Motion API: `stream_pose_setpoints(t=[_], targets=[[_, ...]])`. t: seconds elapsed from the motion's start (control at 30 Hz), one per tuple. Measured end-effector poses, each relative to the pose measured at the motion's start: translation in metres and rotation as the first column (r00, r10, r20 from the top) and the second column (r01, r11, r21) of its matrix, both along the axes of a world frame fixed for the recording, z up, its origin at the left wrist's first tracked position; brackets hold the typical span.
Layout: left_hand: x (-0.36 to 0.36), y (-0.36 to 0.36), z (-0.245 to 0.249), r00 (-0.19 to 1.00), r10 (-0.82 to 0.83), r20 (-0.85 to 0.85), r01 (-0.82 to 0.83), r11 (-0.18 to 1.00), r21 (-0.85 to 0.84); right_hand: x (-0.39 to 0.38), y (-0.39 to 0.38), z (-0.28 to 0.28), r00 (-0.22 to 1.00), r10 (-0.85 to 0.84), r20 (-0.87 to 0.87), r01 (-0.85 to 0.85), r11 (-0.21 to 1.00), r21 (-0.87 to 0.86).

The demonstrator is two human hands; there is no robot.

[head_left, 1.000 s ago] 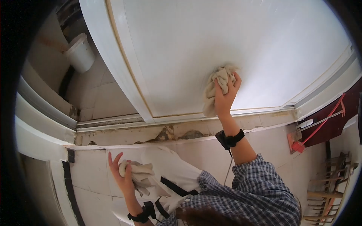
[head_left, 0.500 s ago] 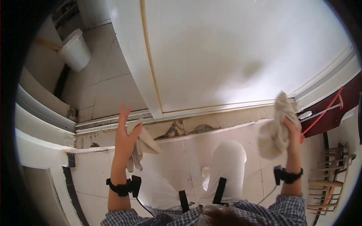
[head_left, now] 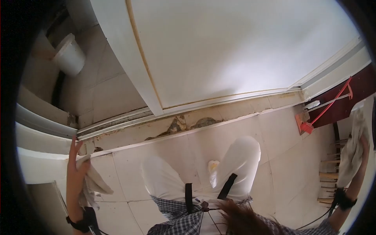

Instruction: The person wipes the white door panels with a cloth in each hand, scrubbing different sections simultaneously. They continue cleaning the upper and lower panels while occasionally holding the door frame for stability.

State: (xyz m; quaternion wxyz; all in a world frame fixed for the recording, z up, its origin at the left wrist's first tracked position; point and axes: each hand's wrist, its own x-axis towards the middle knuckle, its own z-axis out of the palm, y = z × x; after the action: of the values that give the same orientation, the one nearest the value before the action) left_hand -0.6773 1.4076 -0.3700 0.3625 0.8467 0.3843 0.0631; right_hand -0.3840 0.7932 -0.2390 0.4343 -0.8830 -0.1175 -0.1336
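At the left, my left hand (head_left: 75,166) is beside the white door frame, its index and middle fingers stretched upward. A beige cloth (head_left: 95,179) hangs from it, held between thumb and palm. On the far right, my right hand (head_left: 365,147) grips another greyish-beige cloth (head_left: 351,154), bunched and hanging along the forearm. Between them stands a white sliding door panel (head_left: 219,51) with a yellowish strip along its edge. Its bottom sits in a metal track (head_left: 117,122) above a worn, chipped sill (head_left: 243,107).
Through the doorway, a white bucket (head_left: 71,56) stands on the tiled floor. At the right are a red broom (head_left: 307,126) and a dark red panel (head_left: 340,98), with wooden stools (head_left: 329,176) stacked below. My knees (head_left: 241,160) are in front of the sill.
My left hand has moved left and down with its cloth, away from the panel's edge. My right hand has swung far right and lower with its cloth. The view has shifted slightly.
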Motion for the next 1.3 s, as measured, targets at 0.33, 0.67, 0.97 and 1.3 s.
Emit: stream_pose_setpoints(t=[0.33,0.67,0.97,1.3], targets=[[0.176,0.036,-0.05,0.864,-0.161,0.478,0.14,0.987,0.08,0.186,0.182,-0.094,0.967,0.252,0.033,-0.237,0.843,0.482],[0.252,-0.035,-0.047,0.666,-0.004,0.746,0.081,0.994,-0.067,0.161,0.289,-0.159,0.94,0.135,0.313,-0.292,0.793,0.534],[0.266,-0.03,-0.06,0.704,0.058,0.708,-0.076,0.997,-0.007,0.169,0.299,-0.207,0.819,0.172,0.547,-0.303,0.94,0.157],[0.268,-0.04,-0.055,0.719,0.094,0.689,-0.139,0.99,0.01,0.181,0.325,-0.231,0.667,0.277,0.691,-0.234,0.959,-0.158]])
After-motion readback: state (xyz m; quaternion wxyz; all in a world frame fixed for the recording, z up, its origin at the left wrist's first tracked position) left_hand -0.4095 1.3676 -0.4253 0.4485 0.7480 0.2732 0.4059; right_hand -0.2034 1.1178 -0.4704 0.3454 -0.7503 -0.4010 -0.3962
